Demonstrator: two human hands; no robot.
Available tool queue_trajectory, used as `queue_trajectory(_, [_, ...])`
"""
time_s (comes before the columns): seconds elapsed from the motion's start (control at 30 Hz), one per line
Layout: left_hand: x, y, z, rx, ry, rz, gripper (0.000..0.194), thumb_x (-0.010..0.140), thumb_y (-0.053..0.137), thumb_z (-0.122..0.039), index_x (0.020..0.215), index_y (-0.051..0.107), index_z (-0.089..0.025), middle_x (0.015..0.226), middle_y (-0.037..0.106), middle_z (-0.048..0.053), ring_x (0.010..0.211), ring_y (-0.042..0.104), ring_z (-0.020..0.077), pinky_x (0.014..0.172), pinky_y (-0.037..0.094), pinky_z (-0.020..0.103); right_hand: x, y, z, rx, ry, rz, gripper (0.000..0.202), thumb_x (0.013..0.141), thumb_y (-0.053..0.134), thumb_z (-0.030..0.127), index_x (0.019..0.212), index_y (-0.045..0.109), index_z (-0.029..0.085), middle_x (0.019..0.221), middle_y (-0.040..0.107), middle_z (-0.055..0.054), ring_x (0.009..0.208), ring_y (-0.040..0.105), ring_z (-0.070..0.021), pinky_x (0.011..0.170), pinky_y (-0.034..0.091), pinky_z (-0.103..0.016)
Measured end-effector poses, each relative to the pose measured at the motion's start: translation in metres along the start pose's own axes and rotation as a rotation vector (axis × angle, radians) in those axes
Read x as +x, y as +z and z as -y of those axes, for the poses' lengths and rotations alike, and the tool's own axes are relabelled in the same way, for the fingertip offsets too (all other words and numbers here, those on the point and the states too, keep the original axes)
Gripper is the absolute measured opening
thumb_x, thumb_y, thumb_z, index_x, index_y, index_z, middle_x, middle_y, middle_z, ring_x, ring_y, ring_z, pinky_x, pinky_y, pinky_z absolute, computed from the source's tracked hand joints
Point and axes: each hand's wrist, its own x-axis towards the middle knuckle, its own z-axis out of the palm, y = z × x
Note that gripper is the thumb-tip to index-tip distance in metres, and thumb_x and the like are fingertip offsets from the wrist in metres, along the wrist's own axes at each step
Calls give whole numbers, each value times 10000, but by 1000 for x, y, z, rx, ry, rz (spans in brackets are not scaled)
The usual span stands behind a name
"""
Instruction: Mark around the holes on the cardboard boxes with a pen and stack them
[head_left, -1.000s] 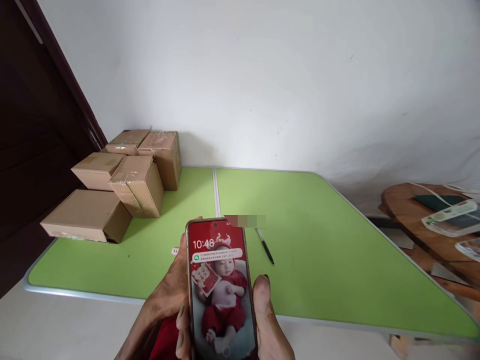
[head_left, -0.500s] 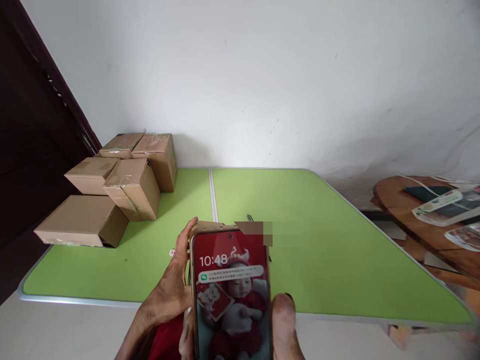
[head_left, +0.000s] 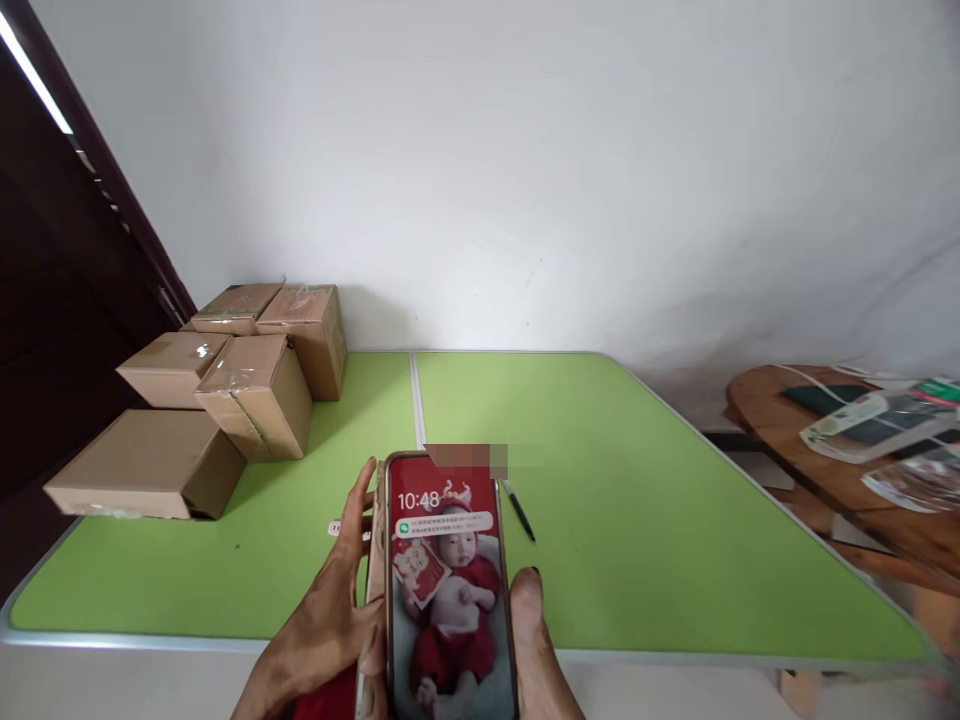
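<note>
A smartphone (head_left: pixel 446 590) stands upright in front of me. Its lit lock screen reads 10:48 over a red picture with a notification bar. My right hand (head_left: pixel 536 640) grips the phone, its thumb along the right edge and fingertips curling round the lower left edge. Behind the phone's left side, my left hand (head_left: pixel 330 610) is closed around a flat pale beige object (head_left: pixel 379 545), most of which the phone hides. On the green table (head_left: pixel 675 520), a dark pen (head_left: pixel 520 512) lies just beyond the phone's right edge. A small white printed piece (head_left: pixel 334 528) shows by my left fingers.
Several brown cardboard boxes (head_left: pixel 142 455) are grouped at the table's left end. A round wooden table (head_left: pixel 757 400) to the right carries plastic packaging (head_left: pixel 847 430) and a white cable. A white wall (head_left: pixel 525 180) rises behind, with a dark door (head_left: pixel 67 250) at the left.
The phone has shifted slightly left and looks a little smaller, with both hands still on their things. More of the pen is uncovered. The view has tilted slightly, so the boxes sit lower.
</note>
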Motion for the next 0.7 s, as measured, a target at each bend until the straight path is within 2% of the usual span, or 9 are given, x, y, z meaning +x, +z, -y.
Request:
queue_trajectory(0.07, [-2,0,3,-17,-11,-36,1389,603,859,-919,1754,410,-286,1638,636,144,1576,501,505,1328,412,589,1,-1,0,-1,13,-3,660,958,605,866,1281,793,322,1081,845,-77,1049,805,-345,799,691,-473])
queue_trajectory(0.13, [-3,0,5,-36,-24,-84,1380,605,907,-863,1756,400,-294,1645,631,132,1583,498,488,1358,364,573,1,-2,2,-3,21,-10,702,959,571,886,1252,808,294,1024,848,-100,1015,819,-357,788,693,-481])
queue_trajectory(0.23, [-4,-2,5,-132,-130,-112,1288,652,980,-674,1740,410,-285,1532,715,142,1495,583,510,1269,474,626,3,-6,12,62,75,9,815,943,511,938,1124,835,212,981,848,-146,938,828,-355,775,693,-482])
queue_trajectory(0.3, [-5,-8,6,-151,-207,-163,1195,691,962,-642,1706,455,-268,1457,752,146,1460,603,531,1216,513,663,11,-18,25,111,59,-5,829,913,555,950,1104,830,192,977,854,-147,885,829,-335,752,690,-457])
queue_trajectory(0.33, [-4,-12,6,-128,-224,-208,1159,703,948,-654,1688,478,-265,1456,749,142,1481,580,535,1243,478,676,16,-28,33,106,20,-41,816,906,588,939,1135,823,192,988,859,-139,865,829,-321,740,689,-439])
queue_trajectory(0.43, [-3,-22,10,-46,-250,-324,1065,732,924,-671,1645,531,-289,1503,719,102,1581,477,502,1363,302,657,32,-72,64,-79,-95,-303,710,1034,523,819,1235,789,192,998,874,-122,806,834,-271,718,688,-386])
queue_trajectory(0.5, [-1,-25,12,-44,-261,-318,1013,744,917,-654,1624,556,-305,1501,720,81,1595,466,483,1380,275,638,41,-110,85,-212,-69,-498,598,1165,391,618,1191,774,159,912,870,-129,736,831,-243,689,679,-346])
queue_trajectory(0.6, [3,-26,16,-46,-236,-268,963,750,905,-644,1593,588,-303,1496,725,69,1589,478,472,1383,288,610,45,-163,110,-280,-17,-632,496,1204,388,424,1107,762,113,846,854,-147,690,822,-235,624,656,-314])
queue_trajectory(0.7, [8,-25,20,-44,-226,-251,978,737,910,-632,1591,584,-285,1515,717,75,1601,451,492,1389,274,619,39,-204,120,-331,54,-759,411,1192,488,377,1053,760,102,808,825,-107,640,785,-199,611,644,-300])
